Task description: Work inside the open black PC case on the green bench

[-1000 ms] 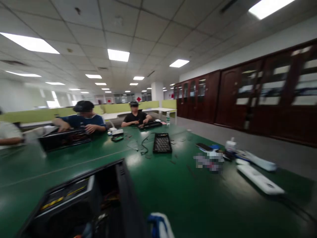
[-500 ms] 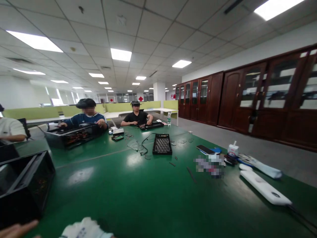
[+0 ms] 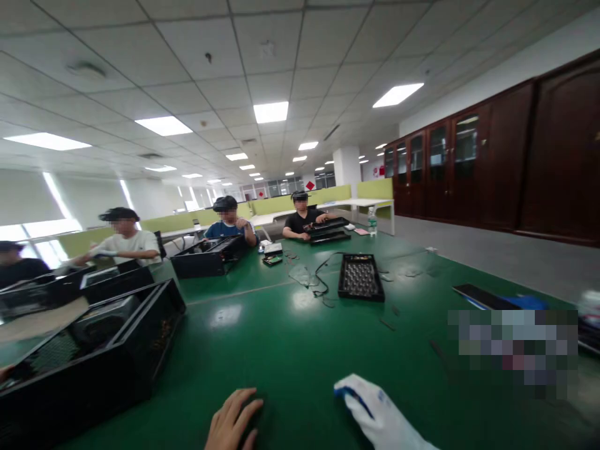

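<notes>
At the bottom edge, the bare left hand point(image 3: 233, 420) lies flat on the green table point(image 3: 290, 350), fingers loose, gripping nothing. Just beside it the white-gloved right hand point(image 3: 375, 415) rests apart; whether it holds anything cannot be told. An open black computer case point(image 3: 89, 350) stands left. Farther off lies a black tray point(image 3: 360, 277).

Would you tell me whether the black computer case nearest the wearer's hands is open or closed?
Open: the black computer case has no top panel, so its inner parts show from above.
</notes>
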Demonstrator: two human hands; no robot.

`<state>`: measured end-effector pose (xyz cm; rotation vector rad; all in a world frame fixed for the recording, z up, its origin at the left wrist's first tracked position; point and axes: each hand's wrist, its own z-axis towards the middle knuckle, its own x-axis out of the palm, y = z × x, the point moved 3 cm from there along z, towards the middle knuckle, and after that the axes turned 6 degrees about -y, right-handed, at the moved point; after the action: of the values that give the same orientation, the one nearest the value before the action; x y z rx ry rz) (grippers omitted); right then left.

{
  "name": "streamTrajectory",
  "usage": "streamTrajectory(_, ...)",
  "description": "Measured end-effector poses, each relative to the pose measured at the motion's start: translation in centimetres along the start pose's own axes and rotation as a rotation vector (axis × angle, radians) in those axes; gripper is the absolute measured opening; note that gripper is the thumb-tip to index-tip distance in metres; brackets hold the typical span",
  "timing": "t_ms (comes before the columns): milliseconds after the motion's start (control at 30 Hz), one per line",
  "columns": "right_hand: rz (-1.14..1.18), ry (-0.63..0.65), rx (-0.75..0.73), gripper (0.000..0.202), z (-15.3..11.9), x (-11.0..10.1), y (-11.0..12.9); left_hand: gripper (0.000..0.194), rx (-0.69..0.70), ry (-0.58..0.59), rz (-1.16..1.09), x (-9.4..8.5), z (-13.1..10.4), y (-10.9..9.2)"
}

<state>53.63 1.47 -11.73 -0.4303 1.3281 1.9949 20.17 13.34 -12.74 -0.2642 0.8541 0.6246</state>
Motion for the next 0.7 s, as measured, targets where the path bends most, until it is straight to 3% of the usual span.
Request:
streamTrajectory(133,-0.044,-0.054,-0.053,0.048,-0.4,1.7,-5.0,0.037,-0.144,0.016,0.008,0.2,0.0,0.5)
streamTrajectory(233,-0.11,-0.053,-0.147,0.049,-1.0,3.6,-8.3,0.04,-0.09,0.056,-0.013,0.2,-0.8,0.0)
streamTrajectory(300,-0.132,-0.073,-0.166,0.05,-1.1,3.9,-9.0,0.04,-0.054,0.1,-0.035,-0.1,-0.9,-0.4)
streamTrajectory(367,-0.124,-0.078,-0.159,0.048,-0.9,3.2,-7.9,0.04,-0.087,0.156,-0.065,-1.4,-0.4,-0.9)
streamTrajectory(500,0.034,-0.011,0.04,0.047,0.4,-0.1,-2.2,0.045,-0.321,0.27,-0.134,-5.6,0.8,-2.4)
streamTrajectory(567,0.089,0.025,0.073,0.05,1.5,-1.3,0.3,0.057,-0.409,0.331,-0.16,-7.0,0.1,-4.1)
streamTrajectory(633,0.106,0.062,0.082,0.051,2.3,-1.8,1.6,0.07,-0.327,0.478,-0.205,-7.8,-2.0,-7.4)
streamTrajectory(700,0.101,0.08,0.083,0.051,2.4,-1.8,1.9,0.073,-0.142,0.648,-0.255,-9.1,-5.3,-11.5)
